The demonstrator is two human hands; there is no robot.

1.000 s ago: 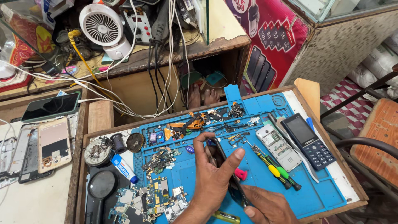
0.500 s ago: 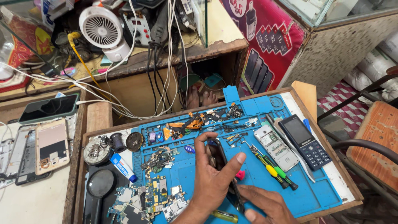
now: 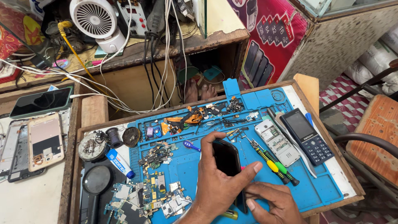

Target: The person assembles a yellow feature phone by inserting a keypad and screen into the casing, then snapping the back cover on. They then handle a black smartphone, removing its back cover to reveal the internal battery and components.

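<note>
**Black phone held over the blue repair mat**

My left hand (image 3: 217, 186) grips a black smartphone (image 3: 226, 159), thumb on its near right edge and fingers curled over the top left, so the dark glass faces up at me. The phone sits above the middle of the blue work mat (image 3: 323, 188), tilted a little toward my right. My right hand (image 3: 269, 203) is at the phone's lower end, fingers drawn in narrow against its bottom edge; I cannot tell whether they pinch anything small there.

Just right of the phone lie two screwdrivers, one with a yellow grip (image 3: 271, 168) and one with a green grip (image 3: 286, 171), side by side and slanting toward the mat's near corner. Beyond them rests a grey keypad phone without its cover (image 3: 277, 143), and next to that a dark blue keypad phone (image 3: 306, 135), its screen dark.

To my left on the mat are loose circuit boards (image 3: 155, 188) and small parts. Off the mat's left edge lie a small white and blue tube (image 3: 118, 163) and a black magnifying glass (image 3: 96, 182). A white desk fan (image 3: 93, 18) stands on the shelf behind, among hanging cables.
</note>
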